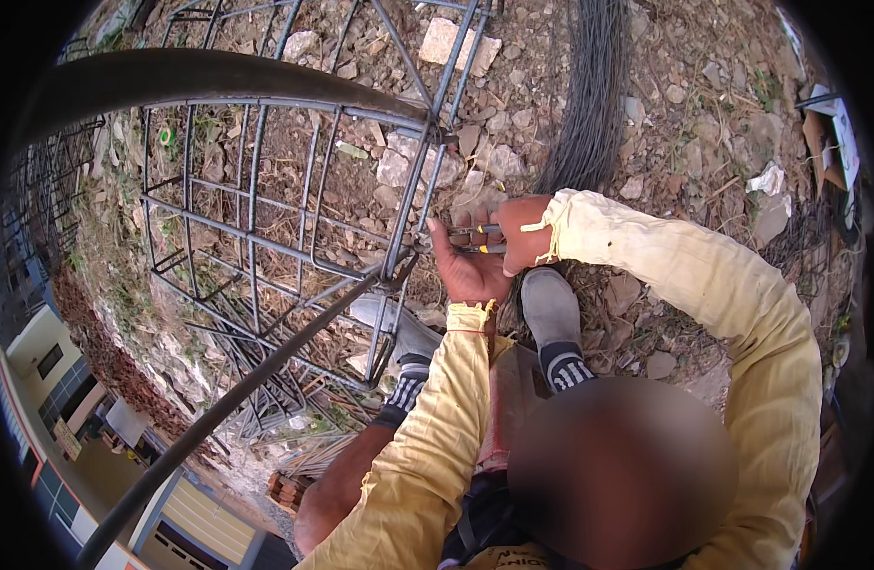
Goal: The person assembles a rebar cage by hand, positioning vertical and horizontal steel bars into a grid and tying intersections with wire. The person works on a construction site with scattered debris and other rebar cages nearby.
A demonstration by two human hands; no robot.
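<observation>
Right grip (529, 233) clasps pliers (491, 249), left grip (472, 273) hard to tell; I'm apparently working their jaws, next needing a steady squeeze.

The right hand (530, 233) grips yellow-and-black-handled pliers (491, 249) at the left hand (470, 273), beside a steel rebar cage (253, 223); a bundle of thin wires (593, 95) lies on rocky ground (688, 104) ahead.
</observation>
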